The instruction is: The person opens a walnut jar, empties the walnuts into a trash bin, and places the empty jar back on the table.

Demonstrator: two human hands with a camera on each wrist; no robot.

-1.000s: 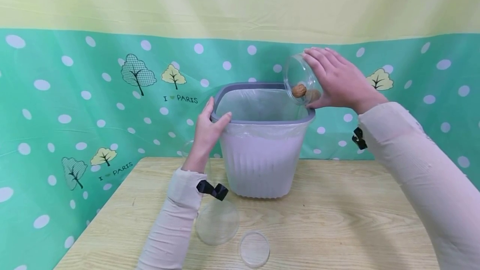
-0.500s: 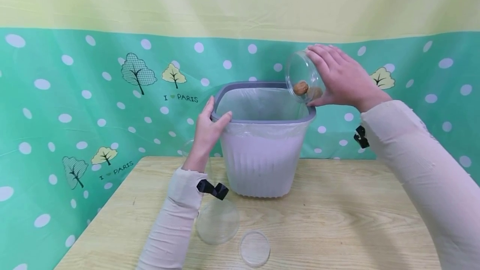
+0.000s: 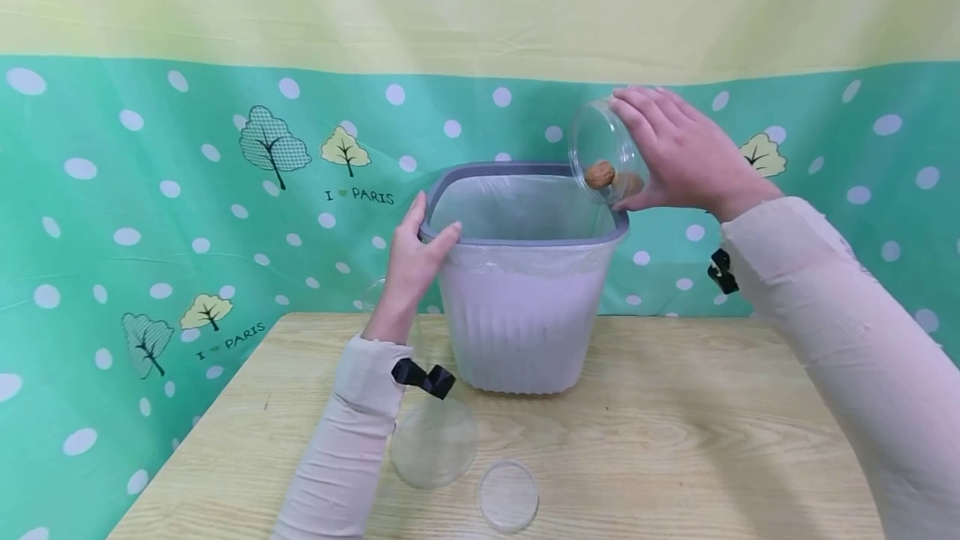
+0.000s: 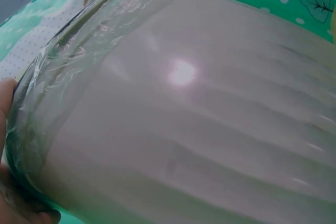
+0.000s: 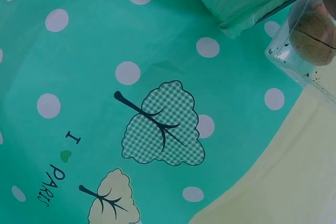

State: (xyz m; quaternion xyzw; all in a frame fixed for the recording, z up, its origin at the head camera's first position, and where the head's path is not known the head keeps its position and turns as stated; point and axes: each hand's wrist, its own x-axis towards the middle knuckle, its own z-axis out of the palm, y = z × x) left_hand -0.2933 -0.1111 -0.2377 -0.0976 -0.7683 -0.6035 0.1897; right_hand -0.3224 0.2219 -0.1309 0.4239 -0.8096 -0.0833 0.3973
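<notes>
My left hand (image 3: 414, 265) grips the left side of the grey rim of a white trash bin (image 3: 521, 319), thumb at the front. A clear plastic bag (image 4: 100, 35) lines the bin and folds over its rim, as the left wrist view shows. My right hand (image 3: 682, 158) holds a clear plastic jar (image 3: 600, 133) over the bin's right rim, tilted with its mouth toward the bin. Brown walnuts (image 3: 599, 174) lie low inside the jar. In the right wrist view a walnut (image 5: 314, 40) shows through the jar wall (image 5: 283, 56), with dark crumbs beside it.
Another clear container (image 3: 375, 294) stands behind my left wrist, mostly hidden. A large round clear lid (image 3: 435, 445) and a smaller clear lid (image 3: 508, 496) lie on the wooden table (image 3: 675, 423) in front of the bin. A patterned green curtain (image 3: 300, 273) hangs close behind.
My right hand has risen very slightly with the jar over the last second. The walnuts stay inside it, and my left hand keeps its place on the rim.
</notes>
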